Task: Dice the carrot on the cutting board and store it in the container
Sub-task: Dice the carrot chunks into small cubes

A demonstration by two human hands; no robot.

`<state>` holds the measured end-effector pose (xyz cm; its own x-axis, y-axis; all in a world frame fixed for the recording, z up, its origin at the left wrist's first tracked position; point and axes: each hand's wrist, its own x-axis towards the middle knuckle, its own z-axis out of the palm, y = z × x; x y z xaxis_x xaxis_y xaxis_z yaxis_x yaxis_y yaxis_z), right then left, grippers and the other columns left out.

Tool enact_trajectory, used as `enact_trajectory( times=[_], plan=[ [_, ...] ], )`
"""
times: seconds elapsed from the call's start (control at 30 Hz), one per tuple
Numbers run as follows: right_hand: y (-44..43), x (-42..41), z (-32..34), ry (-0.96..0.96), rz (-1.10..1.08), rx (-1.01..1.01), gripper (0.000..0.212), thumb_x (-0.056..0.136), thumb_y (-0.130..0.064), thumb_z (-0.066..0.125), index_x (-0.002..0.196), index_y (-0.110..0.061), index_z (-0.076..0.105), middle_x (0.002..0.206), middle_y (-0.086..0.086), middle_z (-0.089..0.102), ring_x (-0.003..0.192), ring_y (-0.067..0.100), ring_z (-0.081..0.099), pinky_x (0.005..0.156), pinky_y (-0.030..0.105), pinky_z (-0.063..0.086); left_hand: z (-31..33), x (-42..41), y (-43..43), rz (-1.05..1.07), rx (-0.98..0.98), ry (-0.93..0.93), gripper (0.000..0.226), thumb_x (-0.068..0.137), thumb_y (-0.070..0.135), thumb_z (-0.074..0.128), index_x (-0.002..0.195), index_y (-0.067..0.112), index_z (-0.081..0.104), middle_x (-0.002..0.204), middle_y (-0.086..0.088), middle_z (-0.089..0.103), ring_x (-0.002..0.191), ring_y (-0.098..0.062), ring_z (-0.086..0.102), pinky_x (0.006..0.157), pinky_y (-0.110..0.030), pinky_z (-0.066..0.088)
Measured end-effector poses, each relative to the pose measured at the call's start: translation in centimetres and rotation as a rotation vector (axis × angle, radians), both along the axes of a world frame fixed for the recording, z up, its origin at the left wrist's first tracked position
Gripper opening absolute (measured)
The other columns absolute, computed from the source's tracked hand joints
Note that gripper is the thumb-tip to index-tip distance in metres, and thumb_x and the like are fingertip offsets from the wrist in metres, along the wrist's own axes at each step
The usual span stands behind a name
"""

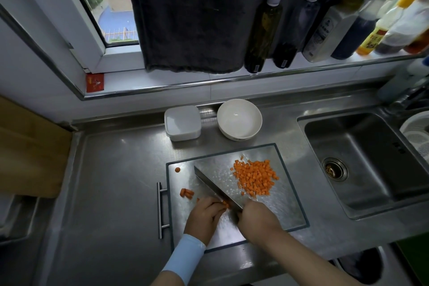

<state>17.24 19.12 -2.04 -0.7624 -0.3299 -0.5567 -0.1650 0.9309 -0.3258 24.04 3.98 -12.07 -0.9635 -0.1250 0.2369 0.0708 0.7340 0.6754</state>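
Note:
A steel cutting board (287, 206) lies on the counter. A heap of diced carrot (254, 177) sits at its far right. My left hand (205, 215) curls its fingers over carrot strips (225, 203) near the board's front. My right hand (257, 217) grips the handle of a knife (216, 187), whose blade runs diagonally up and left beside my left fingers. A few uncut carrot sticks (186, 193) and one round end piece (177, 169) lie at the board's left. The white lidded container (182, 122) stands behind the board.
A white bowl (239, 122) stands right of the container. The sink (362, 160) is to the right, with a white strainer (415, 132) at its far edge. Bottles (263, 32) line the window sill. A drawer handle (159, 210) runs along the board's left.

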Motion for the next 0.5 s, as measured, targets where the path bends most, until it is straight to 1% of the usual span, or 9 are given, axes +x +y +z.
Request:
enact_trajectory(
  times=[0.1, 0.2, 0.27, 0.37, 0.5],
  plan=[
    [-0.1, 0.1, 0.2, -0.012, -0.014, 0.007, 0.021, 0.097, -0.036, 0.052, 0.107, -0.018, 0.06, 0.105, 0.003, 0.068, 0.097, 0.023, 0.065, 0.072, 0.028, 0.043, 0.2, -0.6, 0.0, -0.049, -0.067, 0.005, 0.025, 0.067, 0.0, 0.083, 0.083, 0.018, 0.075, 0.088, 0.0, 0.067, 0.084, -0.013, 0.058, 0.078, -0.016, 0.047],
    [-0.3, 0.2, 0.7, -0.009, -0.022, 0.008, 0.021, 0.097, -0.034, 0.051, 0.107, -0.018, 0.06, 0.105, 0.004, 0.067, 0.097, 0.024, 0.065, 0.075, 0.029, 0.047, 0.3, -0.8, 0.1, -0.065, -0.103, 0.0, 0.027, 0.064, 0.0, 0.084, 0.082, 0.018, 0.075, 0.085, 0.001, 0.067, 0.082, -0.013, 0.058, 0.076, -0.016, 0.048],
    [-0.2, 0.3, 1.1, 0.008, -0.028, -0.011, 0.02, 0.097, -0.035, 0.051, 0.105, -0.019, 0.059, 0.103, 0.003, 0.067, 0.094, 0.024, 0.065, 0.076, 0.031, 0.049, 0.3, -0.8, 0.1, -0.07, -0.112, -0.006, 0.028, 0.064, 0.0, 0.084, 0.083, 0.019, 0.076, 0.086, 0.002, 0.068, 0.083, -0.013, 0.06, 0.076, -0.018, 0.051],
    [0.1, 1.1, 1.7, 0.028, -0.024, -0.02, 0.022, 0.099, -0.038, 0.049, 0.105, -0.019, 0.056, 0.102, 0.003, 0.066, 0.084, 0.021, 0.059, 0.073, 0.03, 0.047, 0.4, -0.9, 0.1, -0.068, -0.113, 0.0, 0.027, 0.064, 0.001, 0.084, 0.084, 0.018, 0.076, 0.087, 0.002, 0.069, 0.086, -0.013, 0.061, 0.073, -0.024, 0.054],
    [0.7, 2.1, 1.9, 0.025, -0.057, 0.032, 0.015, 0.098, -0.03, 0.049, 0.106, -0.018, 0.056, 0.106, 0.002, 0.066, 0.095, 0.024, 0.065, 0.071, 0.029, 0.042, 0.8, -1.0, 0.1, -0.059, -0.107, -0.006, 0.028, 0.064, 0.002, 0.084, 0.084, 0.019, 0.077, 0.088, 0.003, 0.07, 0.086, -0.015, 0.063, 0.07, -0.026, 0.056]
  ],
)
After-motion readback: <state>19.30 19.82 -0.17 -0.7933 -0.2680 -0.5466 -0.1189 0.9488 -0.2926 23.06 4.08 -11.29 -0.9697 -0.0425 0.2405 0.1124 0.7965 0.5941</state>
